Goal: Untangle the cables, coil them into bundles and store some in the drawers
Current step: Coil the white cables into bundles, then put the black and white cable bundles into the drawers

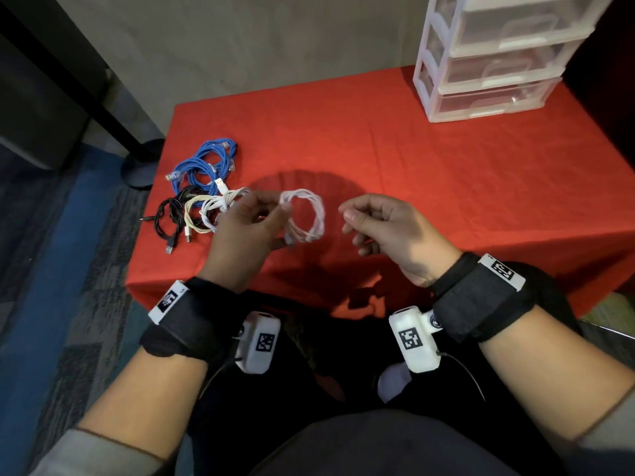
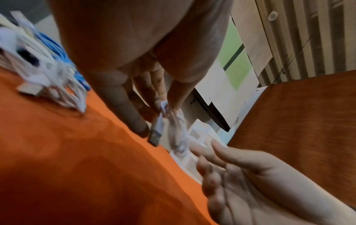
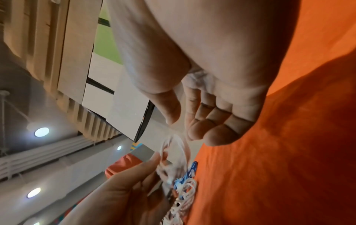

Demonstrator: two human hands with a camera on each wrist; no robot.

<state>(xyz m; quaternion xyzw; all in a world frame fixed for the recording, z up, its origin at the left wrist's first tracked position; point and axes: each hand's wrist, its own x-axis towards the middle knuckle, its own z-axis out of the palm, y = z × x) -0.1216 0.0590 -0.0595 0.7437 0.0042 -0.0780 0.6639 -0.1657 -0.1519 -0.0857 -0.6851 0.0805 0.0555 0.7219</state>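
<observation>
My left hand pinches a coiled white cable between thumb and fingertips and holds it a little above the red tablecloth. The left wrist view shows the same white cable hanging from my fingers with its USB plug dangling. My right hand hovers just right of the coil, fingers loosely curled and holding nothing; in its own view the right hand is apart from the white cable. A blue cable bundle and black, cream and white cables lie at the table's left.
A clear plastic drawer unit stands at the table's far right corner, its drawers closed. The table's left edge drops to a carpeted floor, where a black stand base sits close by.
</observation>
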